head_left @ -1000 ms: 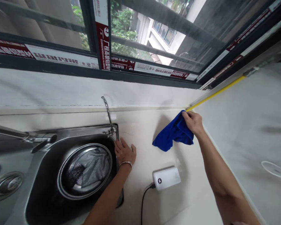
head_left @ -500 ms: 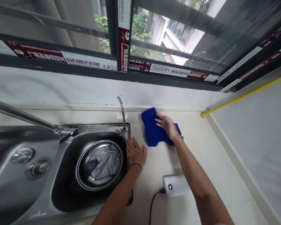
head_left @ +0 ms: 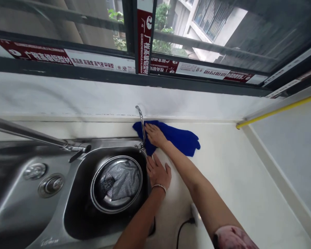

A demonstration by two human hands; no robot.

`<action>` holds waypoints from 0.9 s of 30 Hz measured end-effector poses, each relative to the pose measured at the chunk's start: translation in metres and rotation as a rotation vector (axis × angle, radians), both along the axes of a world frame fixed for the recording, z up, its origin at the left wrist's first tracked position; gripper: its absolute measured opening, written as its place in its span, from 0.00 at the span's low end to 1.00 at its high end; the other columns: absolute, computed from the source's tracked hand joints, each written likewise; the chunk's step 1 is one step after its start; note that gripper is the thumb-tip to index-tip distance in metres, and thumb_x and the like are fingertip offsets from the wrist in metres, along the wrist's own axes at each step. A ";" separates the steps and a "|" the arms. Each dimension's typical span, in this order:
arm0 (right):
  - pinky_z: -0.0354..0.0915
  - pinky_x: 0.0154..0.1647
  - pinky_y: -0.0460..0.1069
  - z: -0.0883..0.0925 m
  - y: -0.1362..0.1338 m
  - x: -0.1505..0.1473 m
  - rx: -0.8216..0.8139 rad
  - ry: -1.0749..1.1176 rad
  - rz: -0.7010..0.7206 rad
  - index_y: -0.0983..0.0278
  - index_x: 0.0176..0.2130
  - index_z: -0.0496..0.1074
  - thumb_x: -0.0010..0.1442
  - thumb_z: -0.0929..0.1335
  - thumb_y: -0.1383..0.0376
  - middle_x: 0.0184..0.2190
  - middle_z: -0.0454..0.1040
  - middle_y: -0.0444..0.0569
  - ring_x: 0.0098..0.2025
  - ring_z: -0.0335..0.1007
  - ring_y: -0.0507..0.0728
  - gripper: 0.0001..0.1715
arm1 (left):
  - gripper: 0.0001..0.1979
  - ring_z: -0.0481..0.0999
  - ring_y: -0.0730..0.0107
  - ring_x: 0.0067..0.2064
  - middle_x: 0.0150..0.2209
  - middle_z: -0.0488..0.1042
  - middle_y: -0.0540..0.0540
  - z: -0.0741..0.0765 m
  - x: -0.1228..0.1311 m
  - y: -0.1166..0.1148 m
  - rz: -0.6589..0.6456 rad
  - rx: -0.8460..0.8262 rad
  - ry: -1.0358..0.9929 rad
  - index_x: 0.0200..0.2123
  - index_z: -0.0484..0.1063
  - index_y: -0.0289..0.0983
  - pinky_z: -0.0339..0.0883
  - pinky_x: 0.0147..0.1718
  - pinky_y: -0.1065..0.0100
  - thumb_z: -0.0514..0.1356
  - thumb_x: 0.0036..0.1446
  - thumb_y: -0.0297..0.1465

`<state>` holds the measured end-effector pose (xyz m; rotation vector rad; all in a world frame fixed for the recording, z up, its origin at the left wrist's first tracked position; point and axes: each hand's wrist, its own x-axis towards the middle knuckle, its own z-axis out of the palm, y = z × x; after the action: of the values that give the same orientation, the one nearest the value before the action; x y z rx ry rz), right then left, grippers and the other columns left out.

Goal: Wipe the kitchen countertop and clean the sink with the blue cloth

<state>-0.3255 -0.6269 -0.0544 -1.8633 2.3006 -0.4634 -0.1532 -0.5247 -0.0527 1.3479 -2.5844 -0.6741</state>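
A blue cloth (head_left: 180, 137) lies spread on the pale countertop (head_left: 217, 173), its left end behind and beside the thin curved tap (head_left: 142, 121). My right hand (head_left: 156, 135) presses flat on the cloth's left part, fingers stretched out close to the tap. Just below, my left hand (head_left: 158, 174) rests with fingers spread at the sink's right edge, fingertips by the cloth's lower corner. A bracelet circles the left wrist. To the left, the sink basin (head_left: 77, 207) holds a round metal bowl (head_left: 94, 202) with a grey cloth (head_left: 126, 183) in it.
A large faucet (head_left: 49, 138) reaches over the sink from the left. A white device (head_left: 196, 213) with a black cable (head_left: 181, 230) lies partly hidden under my right forearm. Behind the counter are a wall and window; a yellow pipe (head_left: 277, 111) runs at the right.
My right hand has slid left across the counter, carrying the blue cloth up to the thin tap. The left hand stays by the sink edge. The view has shifted slightly.
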 end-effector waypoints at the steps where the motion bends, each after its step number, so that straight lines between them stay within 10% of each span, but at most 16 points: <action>1: 0.49 0.78 0.61 0.001 -0.016 0.003 0.004 -0.009 0.043 0.69 0.69 0.63 0.72 0.61 0.68 0.73 0.59 0.57 0.76 0.52 0.64 0.29 | 0.39 0.55 0.35 0.73 0.71 0.55 0.18 -0.001 0.000 -0.001 0.000 0.007 0.005 0.72 0.54 0.19 0.54 0.69 0.42 0.54 0.64 0.38; 8: 0.53 0.76 0.57 0.013 -0.039 0.001 -0.035 -0.099 0.178 0.65 0.68 0.65 0.72 0.61 0.70 0.72 0.62 0.50 0.73 0.58 0.56 0.28 | 0.40 0.53 0.34 0.73 0.72 0.53 0.19 -0.007 0.003 -0.003 -0.030 -0.019 -0.003 0.72 0.52 0.19 0.53 0.70 0.43 0.53 0.65 0.39; 20: 0.51 0.77 0.66 -0.005 0.159 -0.130 -0.129 -0.057 -0.272 0.62 0.68 0.68 0.70 0.57 0.61 0.69 0.67 0.52 0.73 0.59 0.62 0.32 | 0.39 0.55 0.36 0.73 0.72 0.53 0.20 -0.007 0.005 -0.001 -0.040 -0.054 -0.031 0.73 0.52 0.20 0.56 0.68 0.42 0.52 0.66 0.40; 27: 0.44 0.78 0.68 -0.010 0.176 -0.102 -0.066 0.048 -0.418 0.68 0.72 0.61 0.71 0.56 0.60 0.72 0.62 0.58 0.78 0.46 0.65 0.35 | 0.41 0.54 0.35 0.73 0.72 0.52 0.19 -0.003 0.003 0.001 -0.032 -0.011 -0.022 0.73 0.51 0.19 0.54 0.69 0.43 0.54 0.65 0.39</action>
<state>-0.4271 -0.4506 -0.0648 -1.4240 2.7448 -0.5532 -0.1500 -0.5241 -0.0559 1.3206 -2.6287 -0.6528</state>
